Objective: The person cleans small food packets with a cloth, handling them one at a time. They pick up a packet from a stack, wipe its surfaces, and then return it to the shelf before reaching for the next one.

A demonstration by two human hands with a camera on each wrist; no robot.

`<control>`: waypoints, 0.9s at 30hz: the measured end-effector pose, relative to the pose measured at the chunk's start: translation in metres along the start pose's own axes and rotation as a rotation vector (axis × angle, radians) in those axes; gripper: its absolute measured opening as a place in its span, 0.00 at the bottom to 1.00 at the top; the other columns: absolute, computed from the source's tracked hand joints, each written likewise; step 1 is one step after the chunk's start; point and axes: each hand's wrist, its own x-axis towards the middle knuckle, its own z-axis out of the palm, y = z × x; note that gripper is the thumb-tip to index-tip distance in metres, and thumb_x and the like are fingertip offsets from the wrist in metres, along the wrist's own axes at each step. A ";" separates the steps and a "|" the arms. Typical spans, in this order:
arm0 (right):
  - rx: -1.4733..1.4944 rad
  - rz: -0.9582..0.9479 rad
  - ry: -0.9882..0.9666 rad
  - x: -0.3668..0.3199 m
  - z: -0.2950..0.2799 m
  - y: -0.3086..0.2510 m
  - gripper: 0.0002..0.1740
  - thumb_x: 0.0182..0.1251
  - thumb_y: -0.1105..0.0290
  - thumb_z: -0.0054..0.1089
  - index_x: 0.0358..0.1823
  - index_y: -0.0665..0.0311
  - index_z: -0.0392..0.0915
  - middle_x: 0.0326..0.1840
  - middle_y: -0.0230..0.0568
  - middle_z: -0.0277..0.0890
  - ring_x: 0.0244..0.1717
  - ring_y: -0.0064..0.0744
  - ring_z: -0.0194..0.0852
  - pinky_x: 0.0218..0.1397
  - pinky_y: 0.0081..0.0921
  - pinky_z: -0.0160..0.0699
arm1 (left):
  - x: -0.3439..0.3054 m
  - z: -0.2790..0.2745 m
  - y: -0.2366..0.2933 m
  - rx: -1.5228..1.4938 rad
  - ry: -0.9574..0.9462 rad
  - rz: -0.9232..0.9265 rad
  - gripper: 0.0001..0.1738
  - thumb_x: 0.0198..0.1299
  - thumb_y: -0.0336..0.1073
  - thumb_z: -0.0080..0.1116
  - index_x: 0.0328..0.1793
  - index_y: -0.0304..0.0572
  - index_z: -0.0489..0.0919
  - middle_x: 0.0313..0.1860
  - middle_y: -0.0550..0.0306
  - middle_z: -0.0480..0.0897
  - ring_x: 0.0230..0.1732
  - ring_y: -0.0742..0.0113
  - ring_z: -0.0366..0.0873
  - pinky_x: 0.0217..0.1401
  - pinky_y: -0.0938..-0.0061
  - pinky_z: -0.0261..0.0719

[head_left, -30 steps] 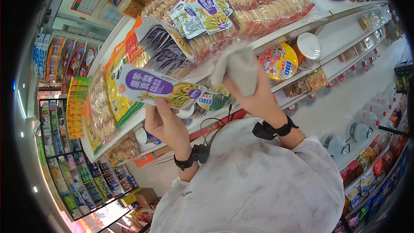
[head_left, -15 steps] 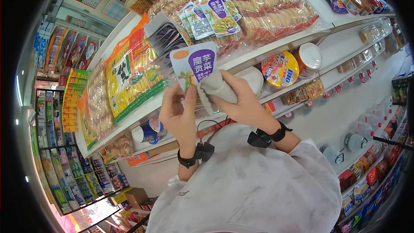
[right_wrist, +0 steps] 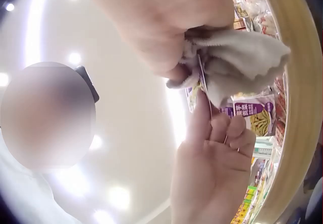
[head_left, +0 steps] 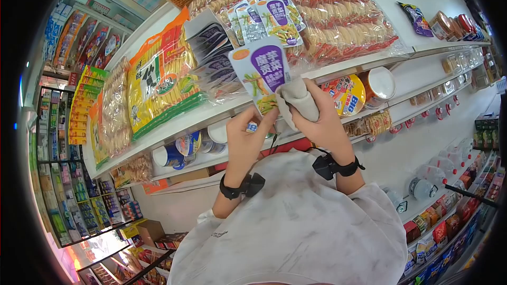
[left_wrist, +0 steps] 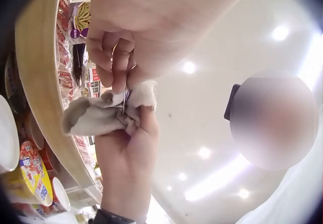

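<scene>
My left hand (head_left: 247, 138) pinches the lower edge of a white and purple snack packet (head_left: 257, 74) between thumb and fingers. The packet stands tilted with its printed front showing in the head view. A grey cloth (head_left: 299, 103) is bunched in my right hand (head_left: 326, 126), its fold wrapped over the packet's right edge. From the right wrist view, the cloth (right_wrist: 242, 62) hangs around both sides of the packet's thin edge, with the left fingers (right_wrist: 202, 118) just below. Behind lie several like packets (head_left: 279, 18) on bagged crackers, beside an open box of packets (head_left: 208, 39).
Bagged round crackers (head_left: 348, 37) and a yellow snack bag (head_left: 163, 79) lie on the white shelf (head_left: 364, 60) in front of me. On the tier below are a yellow and red noodle bowl (head_left: 346, 95) and a white-lidded tub (head_left: 379, 85). Large water bottles (head_left: 422, 187) stand at right.
The packet, first held flat at left in my left hand, has come upright and shifted right. The cloth has come down from the right onto its edge, and both hands have moved rightward together.
</scene>
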 end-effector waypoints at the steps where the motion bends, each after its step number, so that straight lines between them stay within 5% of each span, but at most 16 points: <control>1: 0.007 0.002 -0.037 0.001 -0.004 0.001 0.18 0.58 0.78 0.61 0.51 0.67 0.75 0.37 0.50 0.81 0.36 0.43 0.84 0.40 0.31 0.77 | 0.001 -0.001 -0.001 0.009 -0.011 -0.004 0.09 0.62 0.34 0.67 0.34 0.33 0.84 0.22 0.60 0.83 0.24 0.80 0.77 0.28 0.81 0.70; 9: 0.042 0.099 -0.105 0.001 -0.007 0.010 0.16 0.60 0.78 0.60 0.50 0.67 0.74 0.35 0.49 0.80 0.36 0.45 0.84 0.39 0.32 0.77 | 0.007 -0.003 -0.014 0.073 -0.007 -0.011 0.10 0.61 0.34 0.68 0.31 0.34 0.84 0.20 0.62 0.81 0.23 0.80 0.75 0.29 0.82 0.69; 13: 0.040 0.098 -0.026 0.009 -0.005 0.014 0.17 0.59 0.76 0.62 0.51 0.67 0.74 0.37 0.49 0.81 0.37 0.41 0.84 0.41 0.32 0.77 | 0.015 -0.004 -0.016 0.123 -0.016 0.040 0.08 0.61 0.30 0.67 0.42 0.33 0.82 0.26 0.62 0.82 0.28 0.78 0.77 0.35 0.81 0.72; 18: 0.009 0.042 0.128 0.043 0.000 0.015 0.20 0.59 0.73 0.64 0.53 0.68 0.72 0.39 0.49 0.81 0.38 0.40 0.84 0.44 0.33 0.78 | 0.026 0.011 -0.013 0.240 0.082 0.224 0.22 0.63 0.26 0.63 0.64 0.32 0.74 0.41 0.56 0.84 0.37 0.75 0.79 0.44 0.79 0.76; 22: 0.024 0.084 0.170 0.085 0.003 0.025 0.22 0.63 0.72 0.63 0.58 0.70 0.70 0.45 0.50 0.80 0.46 0.35 0.81 0.50 0.31 0.77 | 0.034 0.017 -0.006 0.270 0.035 0.221 0.29 0.64 0.23 0.58 0.72 0.33 0.69 0.47 0.51 0.83 0.39 0.72 0.79 0.44 0.78 0.77; 27: -0.183 -0.001 0.386 0.102 -0.001 0.046 0.27 0.67 0.70 0.61 0.64 0.72 0.66 0.53 0.49 0.77 0.52 0.34 0.77 0.54 0.31 0.76 | 0.026 -0.008 -0.010 0.339 -0.101 0.305 0.26 0.64 0.23 0.57 0.69 0.33 0.70 0.45 0.50 0.83 0.44 0.71 0.78 0.47 0.75 0.77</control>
